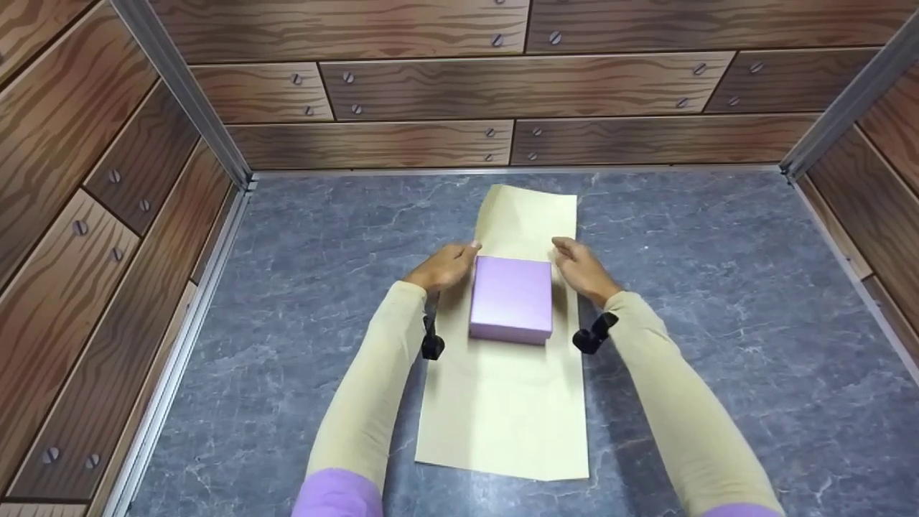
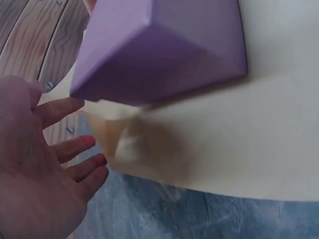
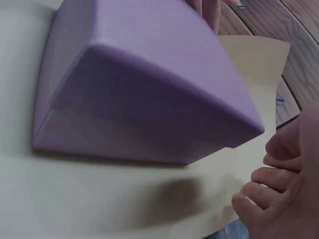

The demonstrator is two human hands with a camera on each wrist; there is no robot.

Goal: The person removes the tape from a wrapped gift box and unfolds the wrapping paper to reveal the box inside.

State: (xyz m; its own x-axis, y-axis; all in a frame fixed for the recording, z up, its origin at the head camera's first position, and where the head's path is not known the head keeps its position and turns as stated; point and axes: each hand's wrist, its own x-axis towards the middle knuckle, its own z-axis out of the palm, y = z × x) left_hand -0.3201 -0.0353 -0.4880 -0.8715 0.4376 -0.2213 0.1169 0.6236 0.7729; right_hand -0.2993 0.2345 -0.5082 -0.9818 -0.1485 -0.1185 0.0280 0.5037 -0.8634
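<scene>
A purple lidded box [image 1: 511, 294] sits on a long cream sheet of paper [image 1: 510, 409], whose far end curls up. To the left of the box is my left hand [image 1: 443, 267], its fingertips at the sheet's left edge. The left wrist view shows those fingers [image 2: 75, 149] extended and spread beside the paper; firm contact cannot be made out. My right hand [image 1: 583, 271] is at the box's right, over the sheet's right edge. In the right wrist view its fingers [image 3: 264, 191] bend loosely, apart from the box [image 3: 129, 109], with nothing seen in them.
A grey marbled tabletop [image 1: 309, 301] lies under the paper. Wood-patterned panels [image 1: 517, 90] stand at the back and both sides, joined by metal corner rails [image 1: 194, 93]. Black wrist cameras [image 1: 590, 337] hang below the wrists, over or near the sheet.
</scene>
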